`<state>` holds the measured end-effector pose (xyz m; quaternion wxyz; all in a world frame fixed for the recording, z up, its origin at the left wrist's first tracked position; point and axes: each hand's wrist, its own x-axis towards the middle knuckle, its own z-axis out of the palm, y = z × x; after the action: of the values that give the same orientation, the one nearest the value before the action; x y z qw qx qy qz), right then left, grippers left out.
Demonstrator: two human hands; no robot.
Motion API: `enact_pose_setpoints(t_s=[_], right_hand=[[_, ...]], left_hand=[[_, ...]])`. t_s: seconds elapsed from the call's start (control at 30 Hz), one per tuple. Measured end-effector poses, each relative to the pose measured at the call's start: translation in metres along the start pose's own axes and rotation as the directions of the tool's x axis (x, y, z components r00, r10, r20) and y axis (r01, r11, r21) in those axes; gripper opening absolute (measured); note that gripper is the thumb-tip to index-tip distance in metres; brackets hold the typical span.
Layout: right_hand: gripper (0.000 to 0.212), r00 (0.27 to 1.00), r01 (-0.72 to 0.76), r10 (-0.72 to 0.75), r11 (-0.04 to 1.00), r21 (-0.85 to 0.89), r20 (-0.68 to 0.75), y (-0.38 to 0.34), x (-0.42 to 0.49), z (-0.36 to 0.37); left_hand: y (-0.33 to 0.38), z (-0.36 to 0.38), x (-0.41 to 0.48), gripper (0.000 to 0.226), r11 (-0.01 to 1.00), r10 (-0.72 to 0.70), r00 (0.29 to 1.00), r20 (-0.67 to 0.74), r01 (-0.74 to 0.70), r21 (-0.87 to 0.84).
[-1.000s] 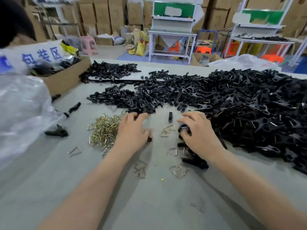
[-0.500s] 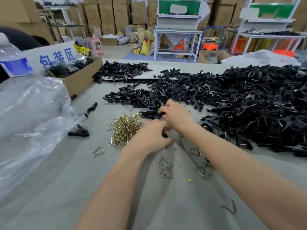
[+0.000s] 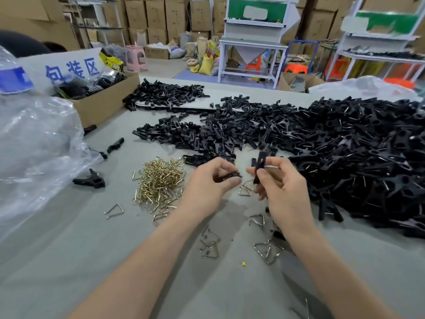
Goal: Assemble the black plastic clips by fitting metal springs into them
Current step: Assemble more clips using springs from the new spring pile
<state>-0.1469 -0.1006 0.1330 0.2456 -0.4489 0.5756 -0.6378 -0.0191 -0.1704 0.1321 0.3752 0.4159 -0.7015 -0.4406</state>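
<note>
Left hand [image 3: 204, 187]: thumb and curled fingers pinch the flat clip piece [image 3: 226, 176], just right of the spring pile [image 3: 158, 183]. Right hand [image 3: 285, 192]: thumb and fingers pinch the upright clip piece [image 3: 260, 163], farther right of the spring pile. The two pieces are close together but apart. The clip heap [image 3: 356, 153] lies well right of the spring pile, on the table [image 3: 69, 261].

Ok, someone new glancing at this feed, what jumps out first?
A huge heap of black clip parts covers the right of the table. Left of the hands sits a pile of gold springs. The left hand pinches one clip piece level; the right hand holds a second piece upright.
</note>
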Motion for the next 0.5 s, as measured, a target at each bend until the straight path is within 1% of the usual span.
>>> enact_pose_setpoints(t_s=[0.07, 0.17, 0.27, 0.37, 0.43, 0.5], right_hand=[[0.022, 1.0, 0.0, 0.0, 1.0, 0.017, 0.019, -0.001, 0.0, -0.001], [0.023, 0.999, -0.024, 0.023, 1.0, 0.015, 0.031, 0.003, -0.002, 0.0], [0.026, 0.997, -0.074, 0.073, 0.995, 0.07, 0.012, 0.004, 0.001, -0.002], [0.025, 0.993, -0.117, 0.117, 0.988, 0.101, 0.01, 0.005, 0.002, -0.003], [0.025, 0.997, -0.073, 0.073, 0.993, 0.096, 0.009, 0.005, 0.003, -0.004], [0.024, 1.0, 0.019, -0.02, 0.999, 0.026, 0.015, 0.004, 0.003, -0.006]], left_hand=[[0.0, 0.004, -0.001, 0.016, 0.999, 0.011, 1.0, -0.002, -0.011, -0.052], [-0.001, 0.009, -0.001, 0.027, 0.99, 0.027, 1.0, 0.0, -0.027, -0.135], [0.0, 0.014, -0.001, 0.027, 0.955, -0.036, 0.999, 0.006, 0.036, -0.296], [0.003, 0.017, -0.002, 0.03, 0.83, -0.116, 0.991, 0.061, 0.13, -0.543], [0.004, 0.018, -0.002, 0.032, 0.768, -0.122, 0.989, 0.082, 0.147, -0.624], [0.004, 0.017, -0.003, 0.029, 0.705, -0.131, 0.986, 0.105, 0.167, -0.689]])
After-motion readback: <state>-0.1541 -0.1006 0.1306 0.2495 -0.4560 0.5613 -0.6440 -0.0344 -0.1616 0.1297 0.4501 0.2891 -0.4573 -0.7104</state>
